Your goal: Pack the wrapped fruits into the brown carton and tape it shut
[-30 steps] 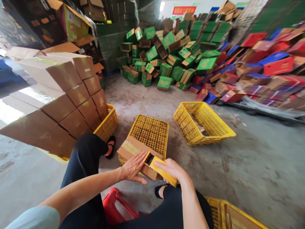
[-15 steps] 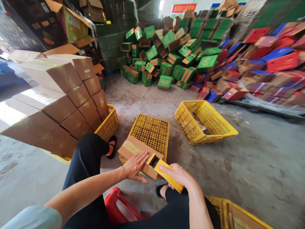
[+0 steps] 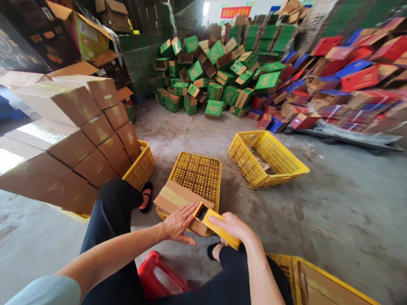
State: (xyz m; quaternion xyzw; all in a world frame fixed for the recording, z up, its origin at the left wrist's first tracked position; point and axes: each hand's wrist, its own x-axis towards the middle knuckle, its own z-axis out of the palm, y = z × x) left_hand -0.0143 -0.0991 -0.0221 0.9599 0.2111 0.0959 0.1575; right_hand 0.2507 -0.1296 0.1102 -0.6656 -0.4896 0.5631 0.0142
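Note:
A brown cardboard box [image 3: 178,197] with clear tape along its top lies on an upturned yellow plastic crate [image 3: 197,171] before me. My left hand [image 3: 178,223] rests flat on the box, fingers stretched out and thumb apart. In my right hand [image 3: 233,226] is a long yellow hand tool [image 3: 219,224] with a dark opening at its front end; its exact kind is unclear. That front end touches or nearly touches the box top, just beside my left fingertips.
Brown boxes [image 3: 74,146] are stacked at left in yellow crates [image 3: 140,163]. Another yellow crate [image 3: 270,163] stands ahead right; one more [image 3: 294,275] is by my right leg. A red stool [image 3: 155,271] shows below me. Green boxes [image 3: 214,108] and red-blue boxes [image 3: 359,78] pile up behind.
The whole view has shifted slightly as my head turned. Both hands, the yellow tool and the box keep nearly the same places relative to one another.

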